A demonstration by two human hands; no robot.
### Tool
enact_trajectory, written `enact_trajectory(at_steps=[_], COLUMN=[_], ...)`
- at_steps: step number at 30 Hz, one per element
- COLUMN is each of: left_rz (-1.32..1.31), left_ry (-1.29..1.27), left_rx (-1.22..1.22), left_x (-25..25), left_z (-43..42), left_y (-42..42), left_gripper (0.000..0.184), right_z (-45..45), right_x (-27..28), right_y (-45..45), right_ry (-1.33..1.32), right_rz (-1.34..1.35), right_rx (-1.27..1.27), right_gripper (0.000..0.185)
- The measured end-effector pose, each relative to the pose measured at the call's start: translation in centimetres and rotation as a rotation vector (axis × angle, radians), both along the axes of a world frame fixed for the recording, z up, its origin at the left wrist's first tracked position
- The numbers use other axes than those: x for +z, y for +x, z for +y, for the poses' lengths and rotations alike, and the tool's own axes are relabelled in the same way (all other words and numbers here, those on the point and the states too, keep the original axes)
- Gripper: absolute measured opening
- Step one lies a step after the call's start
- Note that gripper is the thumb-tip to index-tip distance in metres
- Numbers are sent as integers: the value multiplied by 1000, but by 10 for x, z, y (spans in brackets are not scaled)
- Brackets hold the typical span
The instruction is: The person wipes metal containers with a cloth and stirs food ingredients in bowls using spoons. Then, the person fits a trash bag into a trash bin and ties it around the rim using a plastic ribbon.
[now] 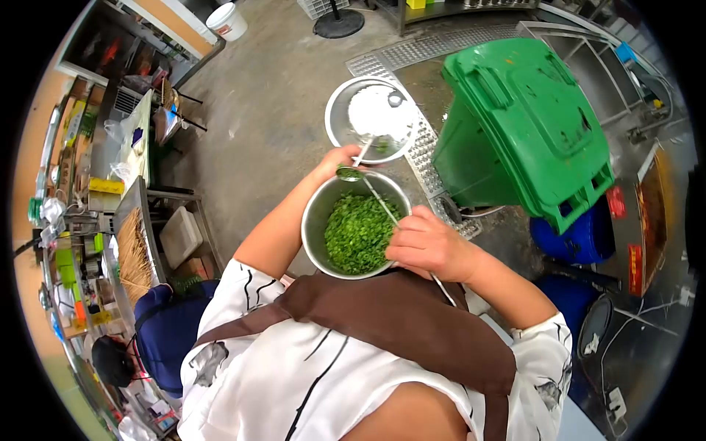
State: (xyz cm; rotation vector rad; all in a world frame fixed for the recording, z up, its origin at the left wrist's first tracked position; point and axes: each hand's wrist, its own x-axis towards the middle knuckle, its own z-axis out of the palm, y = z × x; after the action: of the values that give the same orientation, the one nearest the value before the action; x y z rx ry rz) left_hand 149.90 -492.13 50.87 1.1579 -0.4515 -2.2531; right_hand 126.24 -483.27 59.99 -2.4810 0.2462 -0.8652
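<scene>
My right hand [426, 241] is closed around the thin handle of a long-handled spoon [382, 200]. The spoon's small bowl carries a little chopped green and is above the far rim of a steel pot [315, 246]. Finely chopped greens [357, 231] fill much of the pot, which is close against my apron. My left hand [341, 162] is at the pot's far side, fingers closed by a slim whitish piece [362, 153]; its kind is unclear. Just beyond is a metal basin [334, 121] with a white mass [375, 110] and a bit of green inside.
A large green wheeled bin [522, 125] stands to the right, with a blue container [577, 239] behind it. Metal grating [423, 158] runs along the floor. To the left are a cluttered shelf [73, 279] and a navy bag [165, 331]. A white bucket [227, 22] stands far off.
</scene>
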Motion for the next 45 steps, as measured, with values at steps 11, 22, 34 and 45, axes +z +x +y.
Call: enact_trajectory(at_steps=[11,22,34,45], left_rz=[-729,-638,-756,-282], left_ry=[-995,-954,-1032,51], left_rx=[-580,-608,-584,-100], left_x=[0,10,6,-21], left_z=[-120,-189,-208,-199], left_y=[6,23,12,18], left_gripper=[21,17,18,21], right_z=[-90,-169,-272,-219], right_x=[38,17,-69,131], right_y=[11,-14,-78,-153], right_ry=[700,344,423,345], right_rz=[17,276,587,68], right_rx=[-62,-726,-1486,-1536], right_gripper=[31,62,63,36])
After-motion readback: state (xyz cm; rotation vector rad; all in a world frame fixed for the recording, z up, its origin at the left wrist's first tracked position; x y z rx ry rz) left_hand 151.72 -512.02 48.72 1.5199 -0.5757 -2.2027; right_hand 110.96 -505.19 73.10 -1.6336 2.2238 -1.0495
